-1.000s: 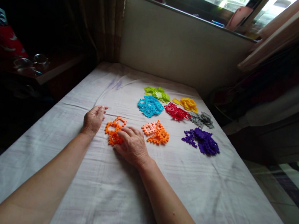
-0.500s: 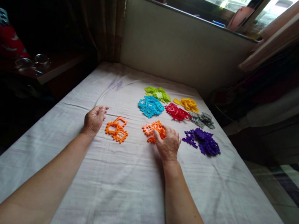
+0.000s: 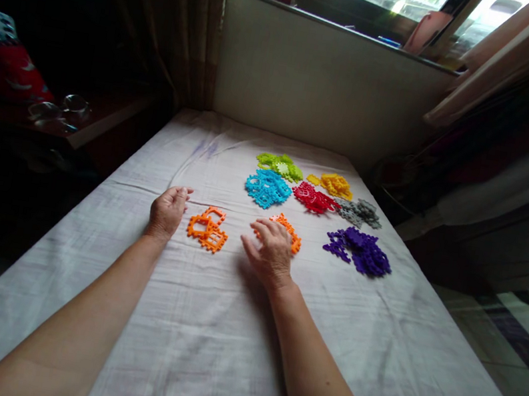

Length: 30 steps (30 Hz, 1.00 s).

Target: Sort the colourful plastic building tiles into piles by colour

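Observation:
My right hand [image 3: 270,251] is over the front left part of an orange pile [image 3: 294,238], fingers apart and thumb out to the left; nothing shows between them. Part of that pile is hidden beneath the hand. To its left lie several flat orange frame pieces [image 3: 213,239] with toothed edges, partly overlapping. Beside them on the left, my left hand [image 3: 168,212] rests on the cloth with its fingers curled closed; whatever it may hold is hidden.
Behind the orange pieces are blue [image 3: 267,189], lime green [image 3: 280,165], red [image 3: 314,198], yellow [image 3: 336,185] and grey [image 3: 359,212] piles. A purple pile [image 3: 362,251] lies to the right. Glasses [image 3: 58,113] sit on a side table at the left.
My right hand has moved left across the orange pile, uncovering its right side and covering its left part. My left hand has stayed in place.

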Tool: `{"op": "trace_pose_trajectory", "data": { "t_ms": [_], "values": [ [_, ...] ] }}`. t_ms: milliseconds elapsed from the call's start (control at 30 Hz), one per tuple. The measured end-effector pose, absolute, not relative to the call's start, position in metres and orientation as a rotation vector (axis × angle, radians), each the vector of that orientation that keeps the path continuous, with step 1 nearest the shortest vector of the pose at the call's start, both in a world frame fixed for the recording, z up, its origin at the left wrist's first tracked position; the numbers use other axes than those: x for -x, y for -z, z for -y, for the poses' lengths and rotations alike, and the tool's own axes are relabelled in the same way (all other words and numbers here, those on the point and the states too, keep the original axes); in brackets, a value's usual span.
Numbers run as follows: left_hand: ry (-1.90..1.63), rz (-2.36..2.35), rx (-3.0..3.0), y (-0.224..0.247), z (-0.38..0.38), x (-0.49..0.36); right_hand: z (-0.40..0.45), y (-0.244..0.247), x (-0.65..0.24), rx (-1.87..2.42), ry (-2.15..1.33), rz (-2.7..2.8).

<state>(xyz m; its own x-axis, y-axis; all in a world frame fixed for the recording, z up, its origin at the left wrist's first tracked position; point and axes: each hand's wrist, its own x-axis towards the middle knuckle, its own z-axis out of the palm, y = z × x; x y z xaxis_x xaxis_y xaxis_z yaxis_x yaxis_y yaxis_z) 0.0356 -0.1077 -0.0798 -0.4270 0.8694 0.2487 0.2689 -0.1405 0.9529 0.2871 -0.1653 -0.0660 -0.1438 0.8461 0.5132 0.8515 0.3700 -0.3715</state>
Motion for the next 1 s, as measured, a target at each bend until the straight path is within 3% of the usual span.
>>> {"op": "trace_pose_trajectory", "data": {
  "t_ms": [333,1000],
  "values": [
    [-1.597,-1.640,-1.286,0.080,0.107,-0.035,0.183,0.056,-0.248,1.334,-0.228,2.288],
    [-1.582,-1.667,-1.297,0.082,0.107,-0.035,0.174,0.061,-0.305,1.666,0.140,1.874]
  ]
}}
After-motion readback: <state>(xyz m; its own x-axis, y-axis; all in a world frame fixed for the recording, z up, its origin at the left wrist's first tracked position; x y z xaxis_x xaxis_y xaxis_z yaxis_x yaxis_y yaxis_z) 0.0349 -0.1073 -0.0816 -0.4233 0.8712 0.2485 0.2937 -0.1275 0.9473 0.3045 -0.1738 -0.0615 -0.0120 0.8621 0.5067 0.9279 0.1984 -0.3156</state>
